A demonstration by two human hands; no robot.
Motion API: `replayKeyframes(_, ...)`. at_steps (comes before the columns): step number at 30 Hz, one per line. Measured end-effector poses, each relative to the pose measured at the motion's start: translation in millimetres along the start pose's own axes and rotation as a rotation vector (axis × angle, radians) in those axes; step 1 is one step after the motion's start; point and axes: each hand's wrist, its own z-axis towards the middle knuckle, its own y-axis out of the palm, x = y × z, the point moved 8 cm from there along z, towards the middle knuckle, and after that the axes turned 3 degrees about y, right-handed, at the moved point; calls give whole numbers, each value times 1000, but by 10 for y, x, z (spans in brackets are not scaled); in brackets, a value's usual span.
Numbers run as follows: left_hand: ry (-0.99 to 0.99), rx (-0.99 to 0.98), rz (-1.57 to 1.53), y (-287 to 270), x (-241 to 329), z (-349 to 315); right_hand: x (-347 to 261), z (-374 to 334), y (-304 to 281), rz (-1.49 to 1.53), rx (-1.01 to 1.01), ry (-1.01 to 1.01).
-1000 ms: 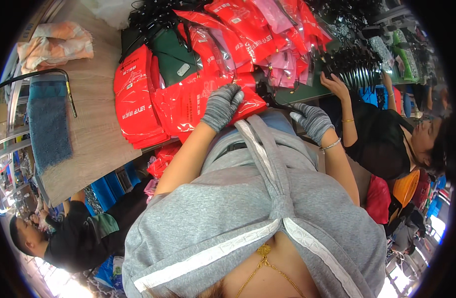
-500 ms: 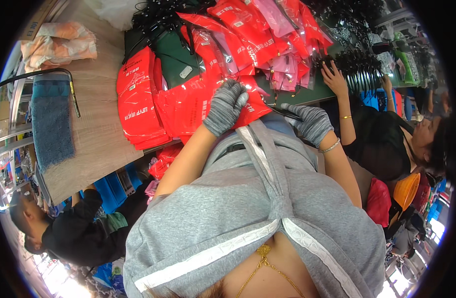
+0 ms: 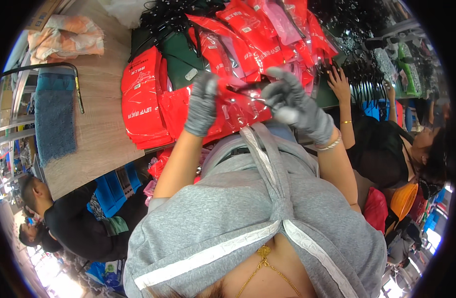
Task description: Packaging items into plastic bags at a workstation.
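Note:
In front of me, my left hand (image 3: 203, 105), in a grey knitted glove, pinches the edge of a red plastic bag (image 3: 243, 111). My right hand (image 3: 300, 109), gloved alike, has its fingers closed on a thin black cord (image 3: 255, 94) at the bag's upper edge. The fingertips are smeared by motion, and I cannot tell how far the cord lies inside the bag. Beside my left hand lies a stack of flat red bags (image 3: 144, 102). Beyond both hands is a heap of red and pink packed bags (image 3: 252, 37).
Black cords (image 3: 163, 20) lie in a tangle at the far side, more (image 3: 364, 74) at the right. A co-worker's hand (image 3: 339, 87) rests near them. On the wooden table (image 3: 101, 94) at left are a blue-grey cloth (image 3: 55, 121), an orange-white cloth (image 3: 69, 39) and a bent rod (image 3: 78, 89).
My right hand has moved up and left with the black cord to the bag's edge. My left hand has shifted left along the bag, whose upper edge is now raised between the hands.

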Motion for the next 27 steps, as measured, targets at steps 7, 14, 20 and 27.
replayKeyframes(7,149,90,-690,-435,560,232,579,-33,-227,559,168,489)
replayKeyframes(14,90,128,-384,-312,564,342,726,480,437,925,-301,692)
replayKeyframes(20,120,175,-333,-483,528,422,232,603,469,932,-270,401)
replayKeyframes(27,192,97,-199,-281,742,376,621,879,146,544,64,553)
